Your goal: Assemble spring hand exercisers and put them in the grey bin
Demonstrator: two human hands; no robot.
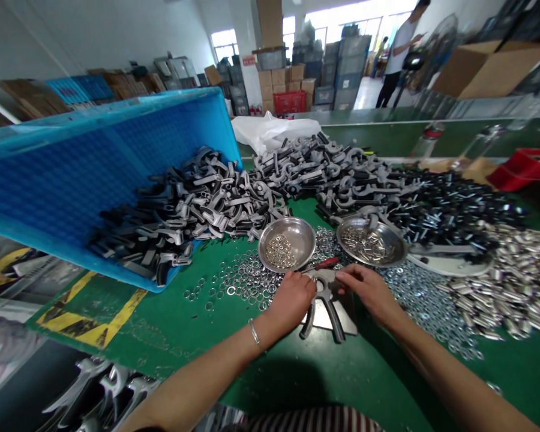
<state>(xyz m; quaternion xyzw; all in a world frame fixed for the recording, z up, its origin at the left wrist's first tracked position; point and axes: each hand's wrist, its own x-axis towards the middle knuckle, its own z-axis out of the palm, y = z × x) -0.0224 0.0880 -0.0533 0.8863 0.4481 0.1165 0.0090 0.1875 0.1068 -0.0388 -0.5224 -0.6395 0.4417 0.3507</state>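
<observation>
Both hands are working at the bottom middle of the frame. My left hand (292, 298) is closed around one end of a grey cast-metal tool body (324, 292) with two black-sleeved arms, and my right hand (369, 291) pinches its other end between the fingertips. The tool body rests on a pale flat pad (345, 321). Just beyond it lies a red-handled screwdriver (326, 262), its shaft reaching toward my left hand (I can't tell whether I'm holding it).

Two steel bowls sit just ahead of my hands: the left bowl (287, 245) holds small rings, and the right bowl (371, 241) holds short silver pins. Loose washers (243, 279) cover the green workbench (162, 354) around them. Left of center, a blue plastic crate (72, 174) lies tipped on its side, with dark cast parts (184, 210) spilling from it into a long heap. Black bolts (450, 204) are piled at the right, with silver sleeves (513, 282) below them.

At the upper right, a co-worker (398, 51) stands beyond the bench, near a cardboard box (490, 69). Stacked crates (342, 72) fill the top middle.
</observation>
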